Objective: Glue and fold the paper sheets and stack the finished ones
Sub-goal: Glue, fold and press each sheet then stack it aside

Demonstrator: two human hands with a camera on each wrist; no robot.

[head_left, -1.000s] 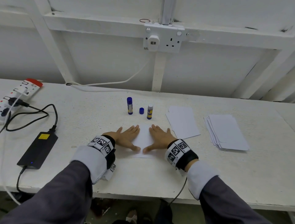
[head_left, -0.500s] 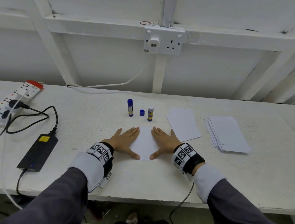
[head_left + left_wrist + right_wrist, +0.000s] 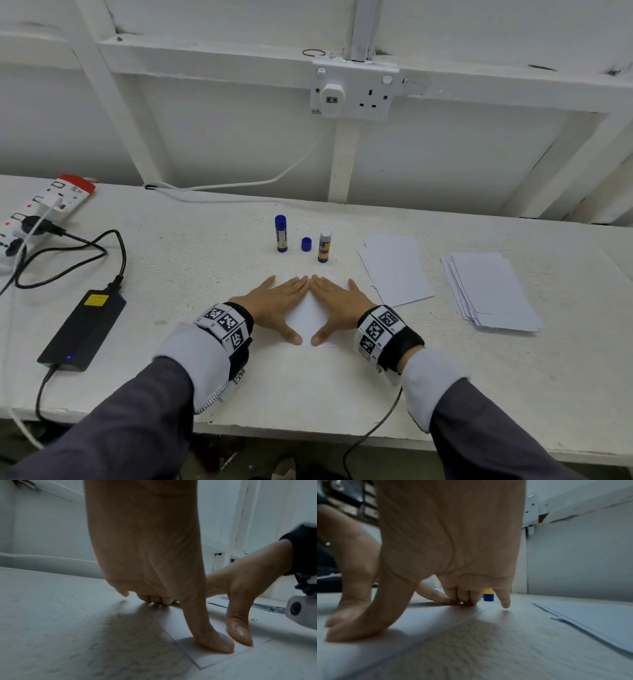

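Both hands closed inward since earlier frames; fingertips now meet at far edge of folded sheet (image 3: 308, 317). Left hand (image 3: 274, 306) and right hand (image 3: 337, 305) flat, fingers straight, thumbs pressing near edge; nothing gripped. Sheet lies beneath palms on workbench (image 3: 342, 394). Uncapped glue stick (image 3: 324, 245) just beyond fingertips; paper stack (image 3: 397, 270) right of right hand. Sheet thin, light, limp, probably sliding readily on bench; wrist views blurred. Lift by pinching free corner.
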